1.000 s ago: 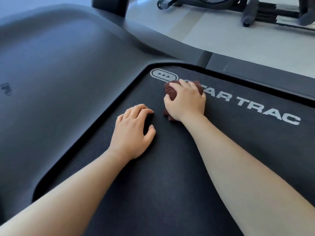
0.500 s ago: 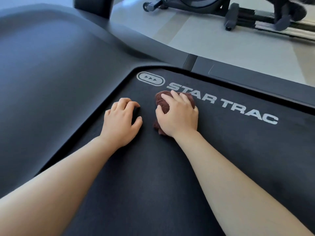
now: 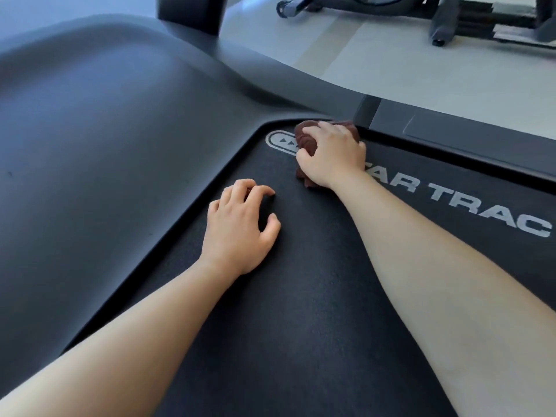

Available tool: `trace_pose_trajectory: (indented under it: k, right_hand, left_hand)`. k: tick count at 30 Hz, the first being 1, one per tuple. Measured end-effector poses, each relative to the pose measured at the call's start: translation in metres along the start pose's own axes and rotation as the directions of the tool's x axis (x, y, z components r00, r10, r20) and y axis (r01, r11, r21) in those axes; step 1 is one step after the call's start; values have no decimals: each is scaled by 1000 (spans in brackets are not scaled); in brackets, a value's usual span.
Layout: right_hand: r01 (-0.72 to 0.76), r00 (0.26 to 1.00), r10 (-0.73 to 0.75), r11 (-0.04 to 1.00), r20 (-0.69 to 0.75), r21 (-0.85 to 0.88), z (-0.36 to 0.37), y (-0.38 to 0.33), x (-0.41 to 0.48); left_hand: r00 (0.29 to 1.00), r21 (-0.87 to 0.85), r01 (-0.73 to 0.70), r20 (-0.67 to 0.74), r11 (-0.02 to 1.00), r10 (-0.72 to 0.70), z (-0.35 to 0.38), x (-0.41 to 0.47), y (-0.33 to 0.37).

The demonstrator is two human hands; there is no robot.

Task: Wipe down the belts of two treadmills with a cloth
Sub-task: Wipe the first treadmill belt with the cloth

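A black treadmill belt (image 3: 301, 311) with white "STAR TRAC" lettering fills the lower frame. My right hand (image 3: 332, 156) presses a bunched dark brown cloth (image 3: 305, 139) onto the belt's far front corner, over the start of the lettering and beside the oval logo. The cloth shows above and to the left of my fingers; the rest is hidden under my palm. My left hand (image 3: 240, 231) rests on the belt with curled fingers apart, holding nothing, close to the belt's front edge.
The grey motor hood (image 3: 105, 145) rises to the left. A dark side rail (image 3: 451, 136) runs along the belt's far side. Beyond it lies pale floor (image 3: 421, 70), with the base of another exercise machine (image 3: 436, 19) at the top right.
My right hand has pushed the cloth forward, from below the lettering up into the belt's front corner by the side rail. My left hand stays planted on the belt.
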State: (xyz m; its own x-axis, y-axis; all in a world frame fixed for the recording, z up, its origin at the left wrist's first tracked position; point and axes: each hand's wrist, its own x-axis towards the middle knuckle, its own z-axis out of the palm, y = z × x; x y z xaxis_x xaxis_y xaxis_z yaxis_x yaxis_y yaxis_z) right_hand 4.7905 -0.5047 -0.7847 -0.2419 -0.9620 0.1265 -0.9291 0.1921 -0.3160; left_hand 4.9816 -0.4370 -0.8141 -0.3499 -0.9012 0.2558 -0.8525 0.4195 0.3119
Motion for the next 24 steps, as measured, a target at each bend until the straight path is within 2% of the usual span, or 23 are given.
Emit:
trace_pose_trajectory:
  k: [3,9,13,24]
  right_hand:
    - [6,1000,-6,1000,22,11,-5,0,-41]
    - [-64,996,67,996,-53,57,-19,20,-166]
    - [-93,993,96,995,-74,48,-28,30,-231]
    - [-146,989,145,989,10,32,-50,33,-294]
  left_hand:
    - [1000,-2,-4,-6,1000,4,-1,1,-2]
    - [1000,-10,-4,-17,1000,4,0,2,0]
    - [999,12,12,44,1000,-13,-5,-13,8]
    - [987,0,1,158,1000,-1,-27,-146,56]
